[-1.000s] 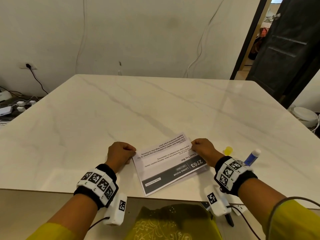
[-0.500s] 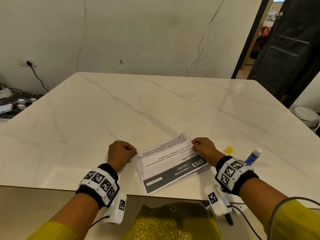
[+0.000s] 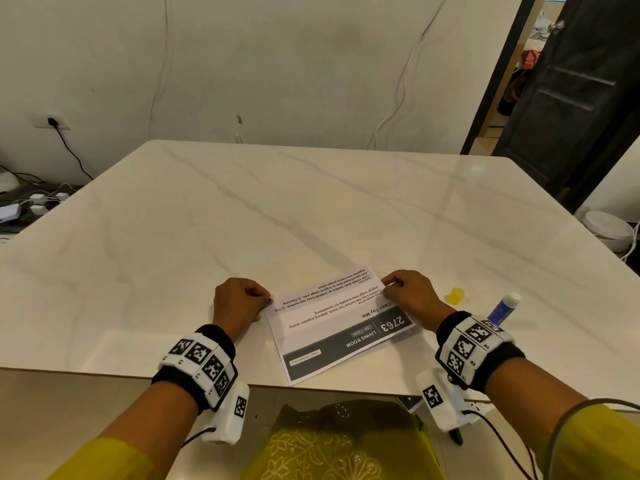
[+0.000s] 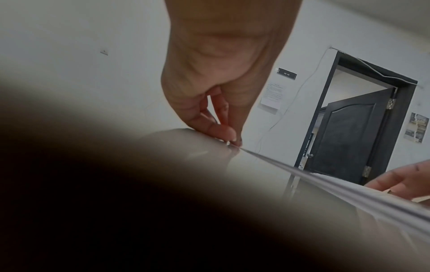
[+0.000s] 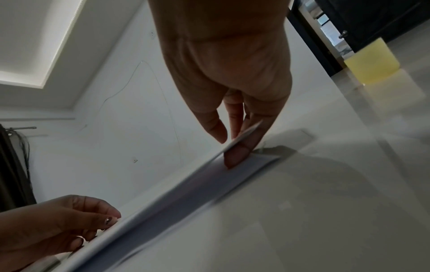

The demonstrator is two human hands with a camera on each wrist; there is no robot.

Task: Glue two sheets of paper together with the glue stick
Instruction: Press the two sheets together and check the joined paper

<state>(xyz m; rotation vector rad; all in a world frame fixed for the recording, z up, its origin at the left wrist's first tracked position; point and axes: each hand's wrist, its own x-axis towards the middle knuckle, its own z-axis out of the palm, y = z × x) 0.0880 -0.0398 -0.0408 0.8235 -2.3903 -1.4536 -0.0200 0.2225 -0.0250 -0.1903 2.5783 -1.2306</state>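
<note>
My left hand (image 3: 239,303) is on the marble table (image 3: 242,220) with the fingers curled, and it pinches the left far corner of the top sheet (image 3: 332,317) between the thumb and the fingertips. In the left wrist view I see the fingertips (image 4: 229,134) closing on the thin edge of the paper, very near to the table surface. My right hand (image 3: 412,292) does the same on the other side: the thumb and the first fingers hold the right far corner of this sheet. In the right wrist view the corner is lifted a little from the lower sheet (image 5: 253,163), and one finger (image 5: 237,154) goes under the raised paper and touches the sheet below.

The top sheet lies between my two hands, turned at an angle, with printed text upside down to me and a dark band with "2763" and "LIVING ROOM" on the side near to my body. Its near corner comes close to the table edge. The lower sheet shows only as a thin border under it, at the side of my right hand.

The glue stick (image 3: 502,308), blue with a white end, lies on the table just to the outer side of my right wrist, partly hidden behind the wrist band (image 3: 474,344). Its yellow cap (image 3: 455,295) stands apart, just beside my right hand, on the right of it.
</note>
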